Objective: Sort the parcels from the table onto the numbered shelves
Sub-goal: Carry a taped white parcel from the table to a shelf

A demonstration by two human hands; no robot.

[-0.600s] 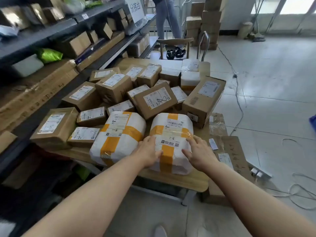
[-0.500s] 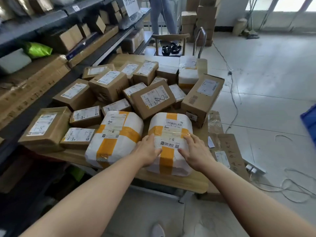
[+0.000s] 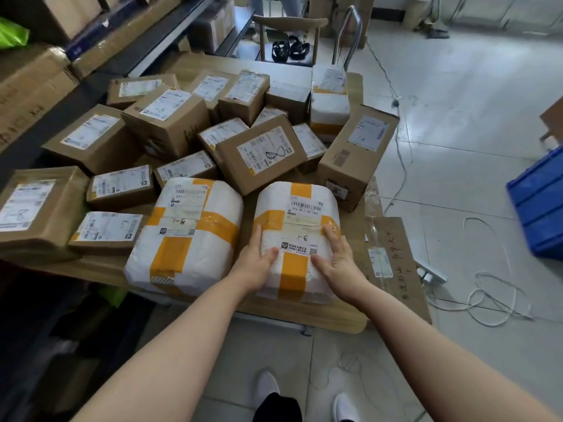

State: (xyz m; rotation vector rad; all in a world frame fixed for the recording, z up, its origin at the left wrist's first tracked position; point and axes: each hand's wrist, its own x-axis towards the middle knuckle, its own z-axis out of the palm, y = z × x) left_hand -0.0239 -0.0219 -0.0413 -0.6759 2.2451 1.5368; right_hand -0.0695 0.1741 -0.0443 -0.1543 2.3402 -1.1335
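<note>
Along the left edge, dark shelves [image 3: 128, 60] loaded with cardboard boxes and a green bag [image 3: 12, 33]. Beside them, a wooden table [image 3: 335, 322] heaped with brown cardboard parcels, each under a white label, some marked by hand with an 8. At the table's near edge, two white foam parcels crossed with orange tape, lying side by side and close together. On the left, the second white parcel [image 3: 185, 239], marked 8-1, untouched. On the right, the white parcel [image 3: 297, 229], also marked 8-1, resting flat on the table and caught between both hands. Left hand [image 3: 254, 263] pressed flat against that parcel's left flank, fingers stretched forward along the side, thumb lying across the top near the printed label. Right hand [image 3: 339, 263] mirrored on the right flank, fingers forward over the orange band, thumb angled inward on top. Grip spread wide from both sides, holding the parcel between the palms, bulk of it lying ahead of the wrists. Farther right, flattened cardboard [image 3: 393, 257] leaning off the table's end, then tiled floor with a loose white cable [image 3: 490, 303] and a blue crate [image 3: 539, 205] at the frame's edge.
</note>
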